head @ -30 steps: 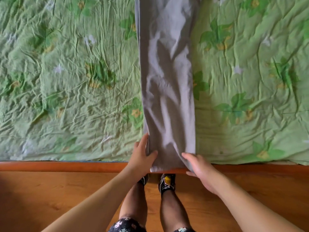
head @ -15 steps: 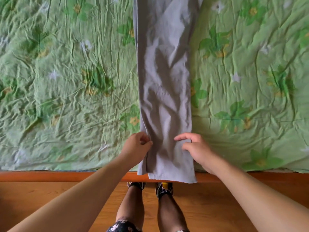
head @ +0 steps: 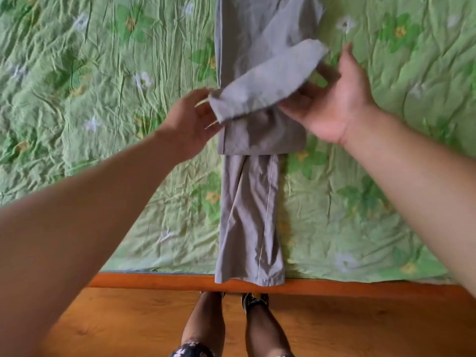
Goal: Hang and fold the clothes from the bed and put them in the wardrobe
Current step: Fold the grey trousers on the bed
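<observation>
Grey trousers (head: 248,215) lie lengthwise on the bed, one leg end reaching the bed's near edge. A hem end (head: 265,81) of the trousers is lifted and doubled back over the cloth, with a folded edge (head: 260,148) lying across below it. My left hand (head: 189,122) pinches the hem's left corner. My right hand (head: 334,104) is palm up at the hem's right side, its fingers curled under the cloth and its thumb sticking out.
A wrinkled green floral sheet (head: 103,99) covers the bed on both sides of the trousers. The orange wooden bed rail (head: 154,280) runs along the near edge, with wooden floor (head: 123,328) below. My legs and dark shoes (head: 253,301) stand against the rail.
Both hands took hold of the trouser end near the bed's edge, lifted it and carried it away from me over the trousers. A fold has formed across the cloth.
</observation>
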`<state>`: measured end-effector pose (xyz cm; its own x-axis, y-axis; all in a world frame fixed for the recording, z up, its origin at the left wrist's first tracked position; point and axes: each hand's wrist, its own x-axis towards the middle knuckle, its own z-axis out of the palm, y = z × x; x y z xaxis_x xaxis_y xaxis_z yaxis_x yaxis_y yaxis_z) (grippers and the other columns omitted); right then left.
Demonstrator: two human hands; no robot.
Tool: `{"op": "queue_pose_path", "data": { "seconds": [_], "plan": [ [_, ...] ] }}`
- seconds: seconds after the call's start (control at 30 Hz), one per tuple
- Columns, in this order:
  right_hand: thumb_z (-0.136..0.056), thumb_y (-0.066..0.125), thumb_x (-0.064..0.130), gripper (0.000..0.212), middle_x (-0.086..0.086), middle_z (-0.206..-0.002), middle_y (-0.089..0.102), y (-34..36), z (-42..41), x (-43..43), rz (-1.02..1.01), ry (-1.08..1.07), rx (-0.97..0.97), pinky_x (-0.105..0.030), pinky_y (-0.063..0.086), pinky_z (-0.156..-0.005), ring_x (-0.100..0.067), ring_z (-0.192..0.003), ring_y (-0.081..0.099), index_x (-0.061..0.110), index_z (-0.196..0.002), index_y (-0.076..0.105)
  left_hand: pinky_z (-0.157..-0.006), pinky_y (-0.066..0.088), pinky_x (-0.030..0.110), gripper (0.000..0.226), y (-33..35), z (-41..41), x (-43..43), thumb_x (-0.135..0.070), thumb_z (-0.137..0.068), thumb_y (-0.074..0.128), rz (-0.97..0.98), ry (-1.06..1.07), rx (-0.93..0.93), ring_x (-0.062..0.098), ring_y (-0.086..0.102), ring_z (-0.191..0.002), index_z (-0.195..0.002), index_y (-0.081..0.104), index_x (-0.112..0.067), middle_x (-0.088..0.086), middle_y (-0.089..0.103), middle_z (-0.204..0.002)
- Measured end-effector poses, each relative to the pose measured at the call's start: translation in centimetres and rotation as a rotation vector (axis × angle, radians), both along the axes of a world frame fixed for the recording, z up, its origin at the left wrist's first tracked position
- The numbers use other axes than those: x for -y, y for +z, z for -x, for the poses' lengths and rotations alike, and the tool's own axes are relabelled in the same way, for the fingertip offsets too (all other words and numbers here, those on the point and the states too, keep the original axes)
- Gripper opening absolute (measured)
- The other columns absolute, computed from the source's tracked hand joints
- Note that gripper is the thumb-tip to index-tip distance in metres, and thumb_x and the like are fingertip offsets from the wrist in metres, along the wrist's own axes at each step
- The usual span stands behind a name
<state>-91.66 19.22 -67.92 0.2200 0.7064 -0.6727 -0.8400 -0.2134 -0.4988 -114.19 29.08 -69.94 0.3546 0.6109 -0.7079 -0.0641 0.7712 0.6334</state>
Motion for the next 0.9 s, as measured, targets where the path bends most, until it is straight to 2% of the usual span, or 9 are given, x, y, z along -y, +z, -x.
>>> {"op": "queue_pose_path", "data": {
  "seconds": [0.1, 0.17, 0.23, 0.3, 0.37, 0.5, 0.7, 0.83, 0.9],
  "plan": [
    [-0.097, 0.038, 0.068, 0.067, -0.009, -0.115, 0.063, -0.5, -0.3, -1.1, 0.234, 0.109, 0.445, -0.046, 0.054, -0.086, -0.026, -0.103, 0.065, 0.027, -0.149, 0.038, -0.095, 0.053, 0.04, 0.019, -1.3, 0.8, -1.7, -0.027, -0.104, 0.048, -0.066, -0.056, -0.27, 0.018, 0.065, -0.11, -0.12, 0.057, -0.023, 0.001, 0.066, -0.121],
    [-0.101, 0.046, 0.053, 0.034, -0.004, -0.093, 0.06, -2.7, 1.9, 1.3, 0.395, 0.331, 0.682, -0.041, 0.05, -0.08, -0.02, -0.084, 0.06, 0.023, -0.111, 0.058, -0.089, 0.05, 0.038, 0.018, -3.3, 2.8, 1.2, -0.018, -0.104, 0.045, -0.078, -0.211, -0.421, 0.019, 0.062, -0.099, -0.119, 0.054, -0.022, 0.001, 0.063, -0.114],
    [-0.101, 0.054, 0.039, 0.026, -0.01, -0.084, 0.057, -5.9, 5.2, 5.8, 0.536, 0.655, 0.783, -0.042, 0.048, -0.073, -0.025, -0.077, 0.056, 0.018, -0.086, 0.054, -0.075, 0.044, 0.032, 0.026, -5.7, 4.8, 6.0, -0.005, -0.102, 0.043, 0.014, -0.312, -0.411, 0.021, 0.059, -0.082, -0.121, 0.051, -0.02, 0.004, 0.062, -0.1],
    [-0.098, 0.06, 0.036, 0.024, -0.011, -0.085, 0.056, -8.8, 8.9, 11.0, 0.646, 0.864, 0.765, -0.042, 0.051, -0.073, -0.028, -0.08, 0.057, 0.014, -0.091, 0.053, -0.069, 0.044, 0.034, 0.026, -7.7, 6.4, 10.9, -0.001, -0.099, 0.048, 0.037, -0.398, -0.479, 0.02, 0.059, -0.074, -0.119, 0.054, -0.016, 0.005, 0.063, -0.089],
    [-0.096, 0.064, 0.033, 0.026, -0.007, -0.081, 0.053, -10.9, 12.0, 14.9, 0.669, 0.877, 0.836, -0.042, 0.051, -0.072, -0.026, -0.078, 0.056, 0.016, -0.086, 0.047, -0.069, 0.049, 0.039, 0.017, -9.4, 7.5, 15.0, -0.005, -0.098, 0.052, -0.006, -0.474, -0.55, 0.022, 0.06, -0.072, -0.109, 0.063, -0.011, 0.007, 0.066, -0.081],
    [-0.1, 0.053, 0.026, 0.032, 0.001, -0.062, 0.046, -12.0, 14.5, 18.0, 0.611, 0.917, 1.306, -0.035, 0.033, -0.055, -0.027, -0.062, 0.052, 0.019, -0.071, 0.041, -0.057, 0.048, 0.034, 0.013, -10.3, 8.5, 18.2, -0.019, -0.096, 0.055, -0.129, -0.567, -0.688, 0.028, 0.066, -0.069, -0.092, 0.067, -0.016, 0.01, 0.073, -0.08],
    [-0.096, 0.051, 0.02, 0.027, -0.012, -0.068, 0.061, -11.5, 11.7, 19.5, 0.747, 0.568, 1.057, -0.042, 0.047, -0.063, -0.035, -0.07, 0.059, 0.006, -0.073, 0.057, -0.067, 0.054, 0.039, 0.007, -8.8, 9.6, 18.1, -0.021, -0.095, 0.061, -0.237, -0.444, -0.655, 0.026, 0.069, -0.078, -0.089, 0.064, -0.018, 0.005, 0.073, -0.085],
    [-0.097, 0.045, 0.021, 0.018, -0.008, -0.085, 0.066, -11.4, 11.1, 21.1, 0.856, 0.636, 1.063, -0.039, 0.046, -0.062, -0.031, -0.076, 0.061, 0.012, -0.092, 0.059, -0.073, 0.059, 0.044, 0.005, -8.8, 10.0, 19.5, -0.02, -0.098, 0.06, -0.094, -0.408, -0.547, 0.028, 0.071, -0.092, -0.101, 0.06, -0.016, 0.01, 0.074, -0.101],
    [-0.098, 0.047, 0.033, 0.013, -0.002, -0.085, 0.063, -11.1, 12.3, 21.3, 0.752, 0.734, 1.126, -0.035, 0.039, -0.059, -0.026, -0.074, 0.058, 0.021, -0.097, 0.053, -0.075, 0.059, 0.041, 0.011, -9.0, 10.0, 20.3, -0.022, -0.098, 0.062, 0.004, -0.385, -0.491, 0.025, 0.072, -0.097, -0.107, 0.06, -0.018, 0.008, 0.073, -0.107]
  ]
}}
